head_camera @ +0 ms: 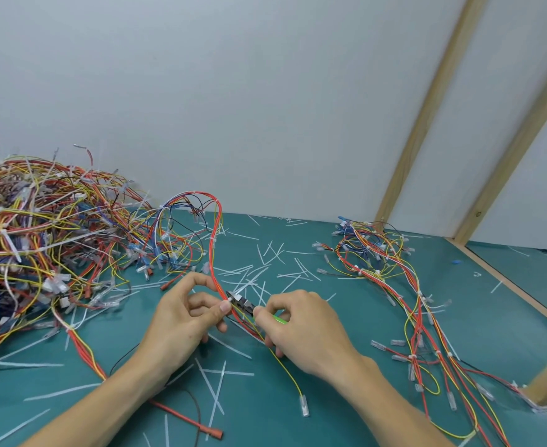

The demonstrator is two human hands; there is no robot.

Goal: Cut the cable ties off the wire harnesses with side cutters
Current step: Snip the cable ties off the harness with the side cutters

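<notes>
A wire harness [216, 240] of red, orange and yellow wires arcs up from the teal mat and comes down between my hands. My left hand [181, 314] pinches its red strands between thumb and finger, right at a white cable tie [232, 297]. My right hand [301, 330] grips the side cutters [241, 303], whose green handle [279, 319] shows between its fingers. The metal jaws sit at the tie, touching the bundle. A yellow wire with a clear terminal [304, 405] trails toward me under the right hand.
A large tangled heap of harnesses [39, 240] fills the left side. Another harness [394, 285] lies on the right, running toward the near edge. Several cut white ties [265, 259] litter the teal mat [298, 424]. A white wall and wooden battens [427, 117] stand behind.
</notes>
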